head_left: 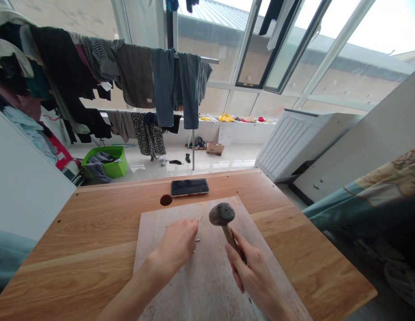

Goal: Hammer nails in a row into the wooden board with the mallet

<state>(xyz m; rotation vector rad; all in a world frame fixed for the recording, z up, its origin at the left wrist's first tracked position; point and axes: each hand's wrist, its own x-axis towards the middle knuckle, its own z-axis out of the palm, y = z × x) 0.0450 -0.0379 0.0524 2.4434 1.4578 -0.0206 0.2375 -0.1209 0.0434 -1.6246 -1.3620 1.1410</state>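
- The right hand (252,272) is closed around the wooden handle of a hammer (222,215), gripping it low on the shaft. The dark, rounded head stands up and far of the knuckles, raised above the board.
- The left hand (176,247) lies palm down just left of the hammer, its fingers curled and bunched with the tips at the board's surface. Whether they pinch anything cannot be told.
- A few small nails (197,240) show at the left hand's fingertips, between the two hands. They are too small to tell whether they stand in the wood or lie loose.
- Both hands are over a pale, worn board (207,290) that lies flat on the near middle of the desk (93,240).
- Just past the board's far edge lies a dark phone (189,187), screen up. To its left is a round hole (166,200) in the desk top.
- On the floor beyond the desk, to the far left, stands a green basket (111,169) with grey cloth in it.
- Above it runs a drying rail hung with clothes (174,84), in front of large windows.
- To the right are a white slatted panel (294,138) and a patterned fabric (378,191).
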